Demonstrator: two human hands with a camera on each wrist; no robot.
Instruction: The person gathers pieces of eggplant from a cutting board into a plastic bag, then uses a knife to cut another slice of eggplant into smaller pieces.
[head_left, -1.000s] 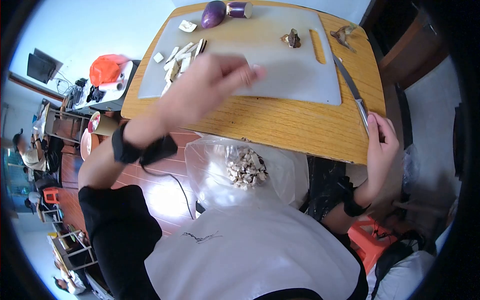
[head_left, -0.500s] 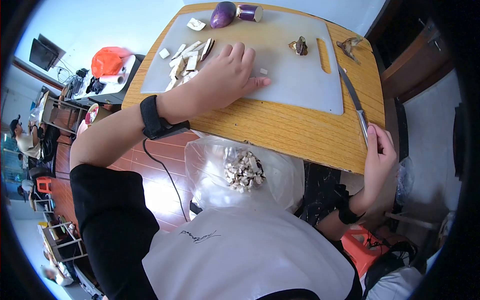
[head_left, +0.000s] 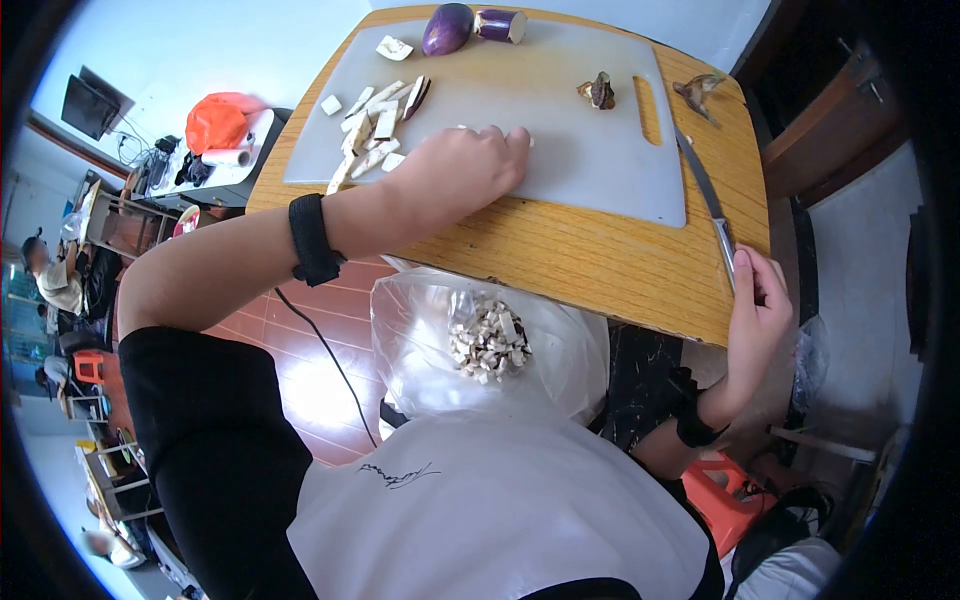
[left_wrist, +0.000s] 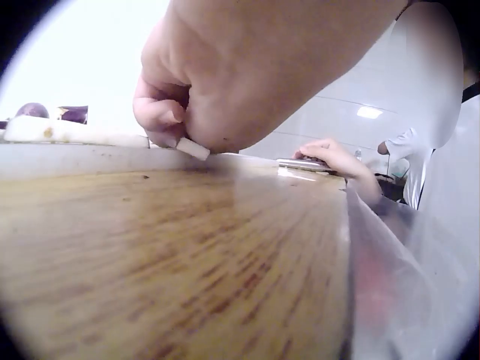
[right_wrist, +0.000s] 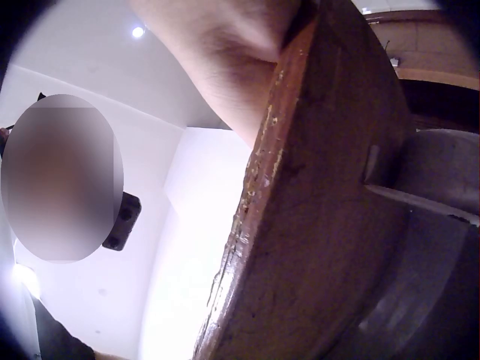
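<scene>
Pinching eggplant cube (left_wrist: 193,148): left hand (head_left: 455,175) | knife (head_left: 705,190): right hand (head_left: 757,310), grip unclear

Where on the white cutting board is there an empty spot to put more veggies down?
The bare patch on the cutting board lies between the left hand and the handle slot, below the stem scrap. The far left is crowded with eggplant strips, and eggplant halves fill the top edge. The knife lies off the board on the table's right side.
</scene>
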